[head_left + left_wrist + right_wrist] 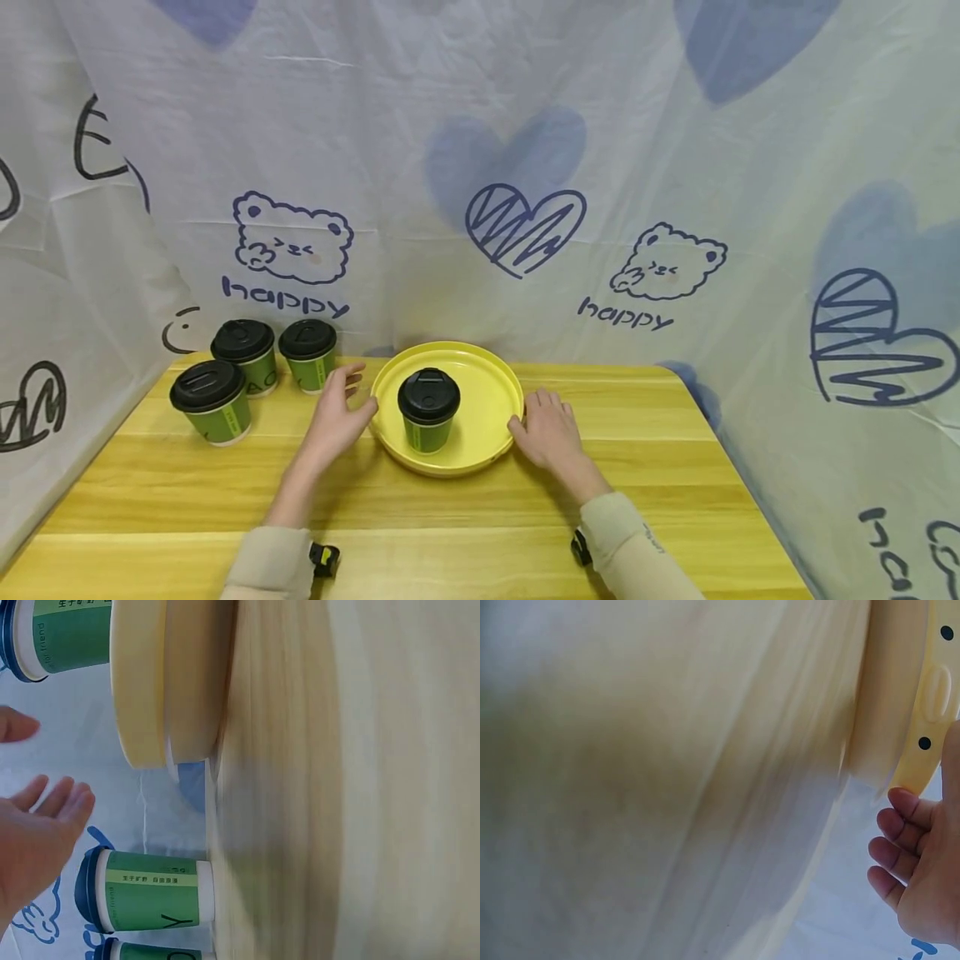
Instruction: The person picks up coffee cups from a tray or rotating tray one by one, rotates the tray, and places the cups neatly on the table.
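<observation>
A round yellow tray (pixel 483 408) with a raised rim lies on the table. One green paper cup (pixel 428 437) with a black lid stands upright in it, left of the middle. My right hand (pixel 550 429) grips the tray's right rim, with thumb and index finger at the edge in the right wrist view. At the left rim, my left hand (pixel 341 417) has its fingers spread, its thumb close to the edge and nothing held. In the left wrist view a gap shows between that hand's fingers (pixel 56 799) and the tray wall (pixel 139 712).
Several more lidded green cups stand at the left: a front cup (pixel 213 408), a back cup (pixel 247 354) and a cup (pixel 309 358) close to my left fingers. The wooden table (pixel 450 542) ends at a white printed cloth (pixel 405 208) behind and at both sides.
</observation>
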`<state>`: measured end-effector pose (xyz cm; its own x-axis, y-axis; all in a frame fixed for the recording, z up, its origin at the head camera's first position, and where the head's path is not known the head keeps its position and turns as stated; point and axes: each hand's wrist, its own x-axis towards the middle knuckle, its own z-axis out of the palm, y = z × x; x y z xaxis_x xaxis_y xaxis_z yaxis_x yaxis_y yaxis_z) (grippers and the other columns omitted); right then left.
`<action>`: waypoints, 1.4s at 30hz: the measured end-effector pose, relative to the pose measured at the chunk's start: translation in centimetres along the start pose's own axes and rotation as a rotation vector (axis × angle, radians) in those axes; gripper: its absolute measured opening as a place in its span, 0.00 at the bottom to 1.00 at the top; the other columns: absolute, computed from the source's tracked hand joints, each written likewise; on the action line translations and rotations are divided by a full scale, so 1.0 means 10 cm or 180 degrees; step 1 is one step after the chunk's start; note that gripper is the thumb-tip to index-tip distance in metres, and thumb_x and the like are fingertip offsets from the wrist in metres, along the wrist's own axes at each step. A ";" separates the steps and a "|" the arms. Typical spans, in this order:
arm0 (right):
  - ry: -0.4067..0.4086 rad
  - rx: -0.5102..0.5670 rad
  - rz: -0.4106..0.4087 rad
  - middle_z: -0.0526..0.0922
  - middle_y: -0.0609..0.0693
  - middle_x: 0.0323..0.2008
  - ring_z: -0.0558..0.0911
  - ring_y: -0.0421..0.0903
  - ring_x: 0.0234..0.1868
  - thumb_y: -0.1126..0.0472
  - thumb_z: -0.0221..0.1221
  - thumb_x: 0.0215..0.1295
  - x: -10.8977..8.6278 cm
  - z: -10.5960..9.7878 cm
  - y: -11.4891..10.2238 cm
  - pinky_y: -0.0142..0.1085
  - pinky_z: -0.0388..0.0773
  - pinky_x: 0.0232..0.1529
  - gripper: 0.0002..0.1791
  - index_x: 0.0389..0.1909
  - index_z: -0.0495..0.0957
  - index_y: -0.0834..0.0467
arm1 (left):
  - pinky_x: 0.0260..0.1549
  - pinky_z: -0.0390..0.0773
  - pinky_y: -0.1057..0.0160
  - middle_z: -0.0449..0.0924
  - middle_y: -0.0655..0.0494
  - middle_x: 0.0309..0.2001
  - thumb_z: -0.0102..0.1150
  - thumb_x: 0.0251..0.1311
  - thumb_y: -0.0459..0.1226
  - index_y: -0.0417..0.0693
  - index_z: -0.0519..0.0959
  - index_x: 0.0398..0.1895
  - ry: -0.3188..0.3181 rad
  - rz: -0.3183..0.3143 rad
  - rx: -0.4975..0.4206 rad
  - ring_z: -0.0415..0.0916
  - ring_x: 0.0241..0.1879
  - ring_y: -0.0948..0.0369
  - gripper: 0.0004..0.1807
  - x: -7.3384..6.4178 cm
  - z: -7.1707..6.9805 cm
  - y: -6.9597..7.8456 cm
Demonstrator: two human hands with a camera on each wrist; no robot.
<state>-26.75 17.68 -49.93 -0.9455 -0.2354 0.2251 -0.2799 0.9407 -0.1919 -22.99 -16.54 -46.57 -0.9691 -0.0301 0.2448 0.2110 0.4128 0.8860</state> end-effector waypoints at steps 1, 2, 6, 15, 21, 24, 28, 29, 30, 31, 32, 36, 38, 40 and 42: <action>0.0003 0.0007 -0.0002 0.76 0.55 0.43 0.73 0.55 0.48 0.48 0.51 0.71 0.00 0.00 0.00 0.48 0.70 0.47 0.18 0.43 0.76 0.60 | 0.74 0.62 0.42 0.60 0.33 0.72 0.57 0.65 0.27 0.33 0.59 0.76 -0.0032 0.0080 -0.0037 0.61 0.73 0.37 0.36 -0.02 0.00 0.01; 0.0005 0.0012 -0.0002 0.75 0.55 0.43 0.72 0.55 0.48 0.48 0.52 0.71 0.00 -0.01 0.00 0.48 0.70 0.47 0.18 0.43 0.76 0.60 | 0.75 0.61 0.42 0.60 0.33 0.73 0.58 0.65 0.26 0.33 0.58 0.76 -0.0066 0.0166 -0.0083 0.60 0.73 0.37 0.37 -0.03 0.00 0.02; -0.0004 0.0032 0.0003 0.75 0.55 0.43 0.72 0.55 0.47 0.48 0.52 0.71 -0.01 -0.01 0.00 0.47 0.69 0.47 0.17 0.43 0.76 0.60 | 0.76 0.56 0.40 0.57 0.32 0.76 0.63 0.61 0.23 0.34 0.55 0.78 -0.0251 0.0449 -0.0289 0.56 0.75 0.35 0.43 -0.10 0.01 0.05; -0.0031 0.0033 0.0035 0.75 0.55 0.43 0.71 0.55 0.46 0.48 0.52 0.71 -0.02 -0.03 -0.01 0.47 0.69 0.46 0.17 0.44 0.76 0.60 | 0.76 0.53 0.38 0.52 0.36 0.80 0.75 0.54 0.31 0.39 0.50 0.82 -0.0617 0.0572 -0.0255 0.52 0.77 0.36 0.56 -0.13 0.16 0.10; -0.0026 0.0046 0.0030 0.75 0.54 0.43 0.71 0.54 0.46 0.49 0.53 0.72 -0.02 -0.02 -0.02 0.46 0.69 0.45 0.18 0.47 0.77 0.61 | 0.74 0.58 0.36 0.53 0.32 0.79 0.77 0.52 0.32 0.32 0.50 0.80 -0.0676 0.0560 -0.0235 0.55 0.76 0.34 0.57 -0.09 0.31 0.05; -0.0030 0.0049 0.0028 0.75 0.54 0.44 0.71 0.54 0.46 0.49 0.53 0.73 -0.02 -0.02 -0.03 0.46 0.69 0.46 0.18 0.47 0.77 0.60 | 0.73 0.60 0.35 0.55 0.29 0.77 0.78 0.52 0.31 0.30 0.50 0.79 -0.0701 0.0524 -0.0343 0.57 0.75 0.34 0.57 -0.08 0.36 0.03; -0.0029 0.0048 0.0022 0.75 0.54 0.44 0.71 0.54 0.46 0.49 0.53 0.73 -0.02 -0.03 -0.03 0.46 0.69 0.46 0.17 0.46 0.76 0.60 | 0.72 0.62 0.37 0.56 0.29 0.76 0.78 0.52 0.31 0.30 0.49 0.79 -0.0729 0.0378 -0.0424 0.59 0.74 0.34 0.57 -0.06 0.41 0.03; -0.0024 0.0046 0.0023 0.75 0.54 0.44 0.71 0.54 0.46 0.49 0.54 0.73 -0.02 -0.02 -0.03 0.46 0.69 0.46 0.17 0.46 0.76 0.60 | 0.72 0.63 0.38 0.57 0.29 0.76 0.78 0.52 0.31 0.31 0.49 0.79 -0.0745 0.0325 -0.0415 0.60 0.74 0.35 0.57 -0.06 0.42 0.03; -0.0021 0.0039 0.0023 0.75 0.54 0.44 0.71 0.54 0.46 0.49 0.54 0.73 -0.02 -0.02 -0.03 0.46 0.69 0.46 0.17 0.46 0.76 0.60 | 0.72 0.63 0.39 0.57 0.29 0.76 0.78 0.52 0.32 0.31 0.49 0.79 -0.0763 0.0286 -0.0409 0.61 0.73 0.35 0.57 -0.05 0.43 0.03; -0.0019 0.0034 0.0024 0.75 0.54 0.44 0.71 0.54 0.46 0.49 0.54 0.73 -0.02 -0.02 -0.03 0.46 0.69 0.46 0.17 0.46 0.76 0.60 | 0.72 0.64 0.39 0.58 0.29 0.75 0.78 0.52 0.32 0.31 0.50 0.79 -0.0789 0.0250 -0.0407 0.62 0.73 0.35 0.57 -0.05 0.44 0.03; -0.0014 0.0030 0.0025 0.75 0.54 0.44 0.71 0.54 0.46 0.49 0.54 0.73 -0.02 -0.02 -0.03 0.47 0.69 0.47 0.17 0.46 0.76 0.60 | 0.72 0.64 0.40 0.59 0.29 0.75 0.78 0.53 0.32 0.31 0.51 0.79 -0.0806 0.0225 -0.0391 0.63 0.72 0.35 0.56 -0.05 0.44 0.03; -0.0004 0.0036 0.0024 0.76 0.55 0.44 0.72 0.55 0.47 0.49 0.53 0.73 -0.02 -0.02 -0.03 0.47 0.69 0.47 0.18 0.46 0.76 0.61 | 0.72 0.65 0.40 0.63 0.30 0.71 0.78 0.52 0.32 0.30 0.54 0.76 -0.0857 0.0188 -0.0395 0.66 0.70 0.36 0.52 -0.04 0.46 0.03; -0.0005 0.0039 0.0024 0.76 0.55 0.44 0.72 0.55 0.46 0.49 0.53 0.73 -0.02 -0.02 -0.03 0.47 0.69 0.47 0.18 0.46 0.77 0.61 | 0.72 0.65 0.40 0.65 0.31 0.70 0.78 0.52 0.32 0.31 0.56 0.75 -0.0853 0.0169 -0.0369 0.66 0.70 0.37 0.51 -0.03 0.47 0.03; -0.0008 0.0046 0.0025 0.76 0.55 0.45 0.72 0.55 0.46 0.49 0.53 0.73 -0.02 -0.02 -0.03 0.47 0.69 0.47 0.18 0.47 0.77 0.61 | 0.71 0.65 0.40 0.66 0.31 0.69 0.78 0.52 0.32 0.31 0.57 0.74 -0.0841 0.0143 -0.0372 0.66 0.70 0.38 0.50 -0.03 0.48 0.03; -0.0015 0.0046 0.0028 0.76 0.55 0.45 0.71 0.54 0.46 0.49 0.52 0.73 -0.02 -0.02 -0.02 0.47 0.69 0.47 0.18 0.47 0.77 0.60 | 0.71 0.66 0.39 0.66 0.32 0.69 0.78 0.51 0.31 0.31 0.58 0.73 -0.0830 0.0116 -0.0392 0.66 0.69 0.39 0.49 -0.03 0.49 0.02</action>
<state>-26.45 17.54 -49.78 -0.9486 -0.2284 0.2188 -0.2740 0.9390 -0.2077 -23.31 -11.95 -48.37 -0.9573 0.2245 0.1820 0.2448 0.2952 0.9235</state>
